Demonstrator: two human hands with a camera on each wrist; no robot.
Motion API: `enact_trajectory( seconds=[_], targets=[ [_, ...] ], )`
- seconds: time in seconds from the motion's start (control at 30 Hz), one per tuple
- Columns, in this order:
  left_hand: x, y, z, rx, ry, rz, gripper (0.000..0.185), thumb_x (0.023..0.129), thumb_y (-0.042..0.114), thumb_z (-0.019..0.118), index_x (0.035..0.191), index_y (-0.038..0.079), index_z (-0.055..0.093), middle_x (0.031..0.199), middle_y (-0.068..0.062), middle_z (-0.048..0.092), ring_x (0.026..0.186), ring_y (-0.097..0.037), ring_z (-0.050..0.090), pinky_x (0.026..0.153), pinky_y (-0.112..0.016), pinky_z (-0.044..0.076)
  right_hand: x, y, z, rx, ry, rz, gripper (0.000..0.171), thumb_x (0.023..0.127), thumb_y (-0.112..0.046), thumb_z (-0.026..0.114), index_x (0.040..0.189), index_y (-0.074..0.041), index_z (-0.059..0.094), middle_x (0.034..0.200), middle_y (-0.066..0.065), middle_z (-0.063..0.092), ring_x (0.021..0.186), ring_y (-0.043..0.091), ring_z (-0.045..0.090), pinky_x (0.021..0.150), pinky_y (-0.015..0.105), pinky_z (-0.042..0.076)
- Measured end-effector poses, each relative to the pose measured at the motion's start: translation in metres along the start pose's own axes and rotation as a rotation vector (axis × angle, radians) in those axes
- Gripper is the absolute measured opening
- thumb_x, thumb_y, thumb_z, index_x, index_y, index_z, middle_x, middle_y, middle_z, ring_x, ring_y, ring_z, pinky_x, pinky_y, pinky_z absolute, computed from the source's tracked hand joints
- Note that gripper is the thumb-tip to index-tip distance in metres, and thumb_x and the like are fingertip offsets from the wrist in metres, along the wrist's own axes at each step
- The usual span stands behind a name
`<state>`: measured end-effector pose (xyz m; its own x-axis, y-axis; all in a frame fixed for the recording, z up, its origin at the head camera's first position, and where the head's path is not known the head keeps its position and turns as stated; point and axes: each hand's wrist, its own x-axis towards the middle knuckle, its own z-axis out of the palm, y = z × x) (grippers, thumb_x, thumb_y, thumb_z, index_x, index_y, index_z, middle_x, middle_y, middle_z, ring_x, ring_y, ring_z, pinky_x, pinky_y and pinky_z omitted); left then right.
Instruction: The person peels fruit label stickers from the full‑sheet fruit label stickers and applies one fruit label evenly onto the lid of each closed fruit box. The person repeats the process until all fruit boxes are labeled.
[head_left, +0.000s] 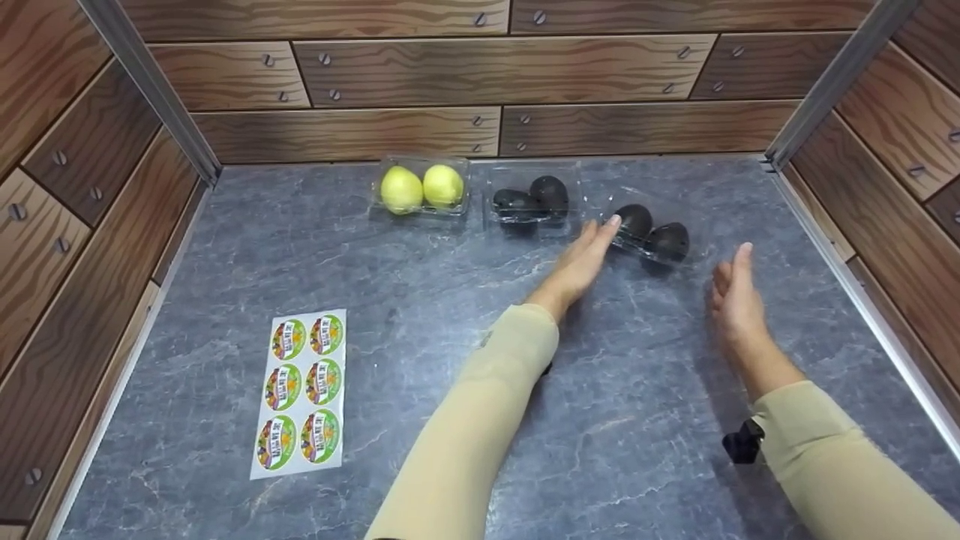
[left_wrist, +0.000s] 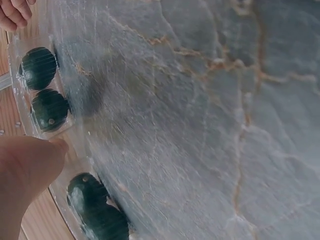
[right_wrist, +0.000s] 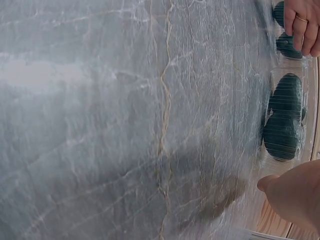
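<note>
Angled clear box [head_left: 637, 250], head view: it sits on the desk [head_left: 420, 277] in front of you, between your hands, turned aslant, with two dark oval fruits [head_left: 667, 242] inside.
Left hand [head_left: 580, 262], head view: you reach it to the left end of that box, fingers straight; they clamp on nothing, and whether the tips touch the plastic you cannot tell.
Right hand [head_left: 739, 304], head view: you hold it near the box's other side, thumb raised, well apart from your left and gripping nothing.
Middle box [head_left: 517, 175], head view: it stands just left of the angled one, holding two more dark fruits.
Yellow-fruit box [head_left: 429, 212], head view: it is leftmost in the row, near the plank-patterned back wall [head_left: 375, 131], with two yellow-green fruits.
Sticker sheet [head_left: 303, 401], head view: it lies nearer you at the left, bearing six round labels [head_left: 322, 382].
Thumb [left_wrist: 42, 160], left wrist view: yours shows beside the gap between the two dark-fruit boxes; your right hand enters at the top corner.
Ring [right_wrist: 301, 18], right wrist view: you wear it on the left hand, seen at the top; your right hand is below, near the angled box's end.
</note>
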<state>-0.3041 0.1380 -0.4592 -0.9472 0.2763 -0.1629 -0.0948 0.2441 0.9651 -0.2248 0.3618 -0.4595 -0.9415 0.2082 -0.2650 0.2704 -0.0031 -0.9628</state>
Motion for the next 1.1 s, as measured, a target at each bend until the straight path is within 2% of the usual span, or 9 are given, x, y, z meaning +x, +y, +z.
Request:
enact_trajectory(
  seconds=[0.23,0.53,0.93,1.1],
  targets=[
    [0.003,0.0,0.001,0.007,-0.003,-0.002,0.091,0.101,0.077,0.032,0.169,0.016,0.028,0.175,0.003,0.022,0.162,-0.023,0.017,0.13,-0.045,0.011,0.001,0.0,0.003,0.029,-0.008,0.001,0.098,0.103,-0.075,0.009,0.167,-0.002,0.001,0.175,0.013,-0.005,0.161,0.031,-0.002,0.13,0.042,-0.001],
    [0.004,-0.001,0.003,-0.022,-0.006,0.016,0.089,0.103,0.073,0.035,0.167,0.011,0.032,0.174,-0.003,0.027,0.161,-0.022,0.021,0.13,-0.039,0.015,0.003,0.0,0.004,0.048,-0.031,0.006,0.097,0.103,-0.074,0.006,0.167,-0.001,0.001,0.174,0.014,-0.005,0.161,0.031,-0.003,0.13,0.042,-0.002],
    [-0.006,0.001,0.001,-0.023,-0.014,0.007,0.088,0.104,0.072,0.034,0.165,0.01,0.037,0.171,-0.002,0.035,0.159,-0.019,0.026,0.129,-0.037,0.019,0.002,0.0,0.002,0.02,-0.032,0.01,0.094,0.104,-0.071,0.004,0.167,-0.002,0.003,0.174,0.015,-0.003,0.161,0.033,0.0,0.13,0.042,0.0],
    [-0.011,0.001,-0.001,-0.017,-0.017,0.003,0.087,0.104,0.073,0.034,0.165,0.011,0.038,0.171,-0.003,0.035,0.16,-0.021,0.026,0.13,-0.041,0.017,0.0,0.0,0.002,0.002,-0.036,0.007,0.094,0.105,-0.071,0.004,0.167,-0.001,0.004,0.174,0.016,-0.002,0.161,0.033,0.001,0.13,0.043,0.0]
  ],
)
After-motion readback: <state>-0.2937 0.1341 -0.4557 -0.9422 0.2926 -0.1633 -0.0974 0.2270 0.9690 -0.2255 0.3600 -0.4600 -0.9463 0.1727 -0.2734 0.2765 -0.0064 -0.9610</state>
